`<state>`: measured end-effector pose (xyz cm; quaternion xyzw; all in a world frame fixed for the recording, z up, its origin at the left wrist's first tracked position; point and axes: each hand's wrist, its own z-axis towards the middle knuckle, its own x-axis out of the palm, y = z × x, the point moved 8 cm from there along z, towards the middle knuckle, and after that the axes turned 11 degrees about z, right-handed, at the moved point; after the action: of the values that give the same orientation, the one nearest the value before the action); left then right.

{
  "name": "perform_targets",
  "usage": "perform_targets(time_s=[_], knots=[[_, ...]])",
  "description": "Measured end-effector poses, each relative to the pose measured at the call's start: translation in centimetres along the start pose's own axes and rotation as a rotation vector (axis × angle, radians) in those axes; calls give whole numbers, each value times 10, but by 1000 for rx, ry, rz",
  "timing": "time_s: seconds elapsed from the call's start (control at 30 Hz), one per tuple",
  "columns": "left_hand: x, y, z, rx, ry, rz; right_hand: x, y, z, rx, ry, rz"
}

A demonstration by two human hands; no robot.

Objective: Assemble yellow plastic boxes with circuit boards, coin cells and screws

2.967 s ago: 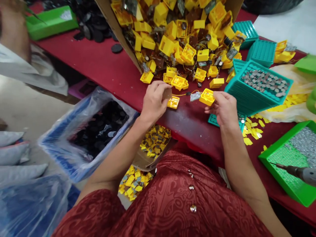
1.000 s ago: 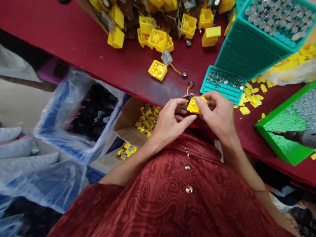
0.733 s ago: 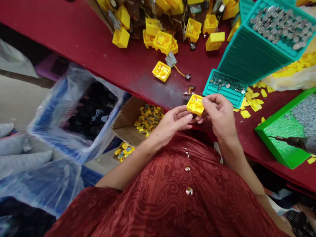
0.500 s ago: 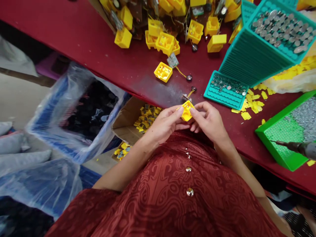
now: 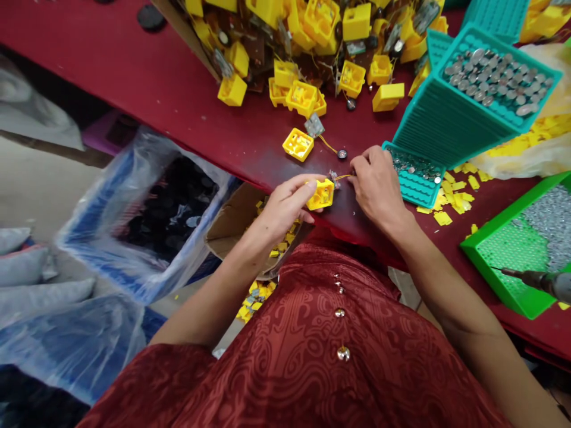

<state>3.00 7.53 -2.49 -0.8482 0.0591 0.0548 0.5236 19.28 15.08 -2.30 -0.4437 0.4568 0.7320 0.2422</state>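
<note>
My left hand (image 5: 289,202) grips a small open yellow plastic casing (image 5: 322,195) between thumb and fingers, its hollow side showing. A small circuit board (image 5: 333,179) sits by the casing's far right corner. Yellow wires (image 5: 342,176) run from it to the fingertips of my right hand (image 5: 375,181), which are closed on the wire end; the round black part there is hidden. Beyond my hands, a second yellow casing (image 5: 298,145) lies on the red table with a circuit board (image 5: 314,125) and a wired round black part (image 5: 341,154) beside it.
Yellow casings (image 5: 301,98) are heaped at the back. Right of my hands stand stacked teal trays (image 5: 446,113), one low teal tray (image 5: 417,193) of metal discs, and a green basket (image 5: 486,249) under a screwdriver tip (image 5: 521,273). A cardboard box (image 5: 232,220) and plastic-lined blue crate (image 5: 80,232) stand left, below the table.
My right hand has let go of the casing and moved right and up to the end of its wires. The left hand keeps the casing, shifted slightly left and turned.
</note>
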Motion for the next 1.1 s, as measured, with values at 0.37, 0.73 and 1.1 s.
perform_targets(time_s=[0.37, 0.73, 1.1], knots=[[19, -88, -30, 793, -169, 724, -109, 27, -88, -259, -527, 279], [49, -21, -18, 120, 180, 402, -77, -21, -122, 26, -308, 188], [84, 16, -48, -496, 429, -395, -58, -43, -135, 72, -116, 250]])
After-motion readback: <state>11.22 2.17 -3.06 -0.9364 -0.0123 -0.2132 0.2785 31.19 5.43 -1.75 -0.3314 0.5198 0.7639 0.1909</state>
